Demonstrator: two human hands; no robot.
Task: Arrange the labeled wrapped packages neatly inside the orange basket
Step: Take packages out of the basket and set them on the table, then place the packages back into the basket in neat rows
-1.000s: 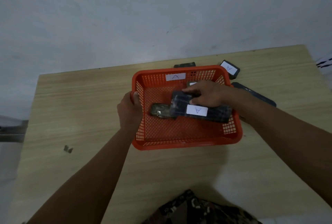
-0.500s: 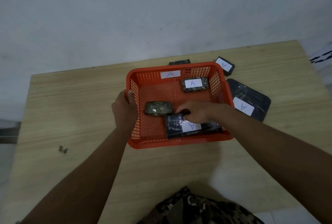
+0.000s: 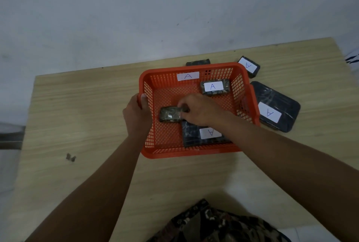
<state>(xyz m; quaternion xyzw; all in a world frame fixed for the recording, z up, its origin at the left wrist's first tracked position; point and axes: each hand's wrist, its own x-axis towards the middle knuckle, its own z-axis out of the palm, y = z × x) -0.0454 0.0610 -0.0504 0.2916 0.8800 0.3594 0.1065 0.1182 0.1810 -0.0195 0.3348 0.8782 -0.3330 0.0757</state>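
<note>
1. Head view: the orange basket sits on the wooden table, and everything below is placed relative to it.
2. The left hand grips the basket's left rim, thumb hooked over the inside of the wall and fingers wrapped outside.
3. The right hand reaches in over the basket's right wall to its middle, fingers curled down and pinched on the right end of a small unlabeled package that lies on the basket floor left of centre.
4. A dark flat package with a white "A" label lies along the basket's near wall, just below the right hand and partly under the forearm.
5. A small labeled package sits in the basket's far right corner, apart from the hand.
6. A white "A" label is stuck on the basket's far wall.
7. Outside the basket: a large flat package just beside its right wall, a small package off its far right corner, and a dark package just behind its far wall.
</note>
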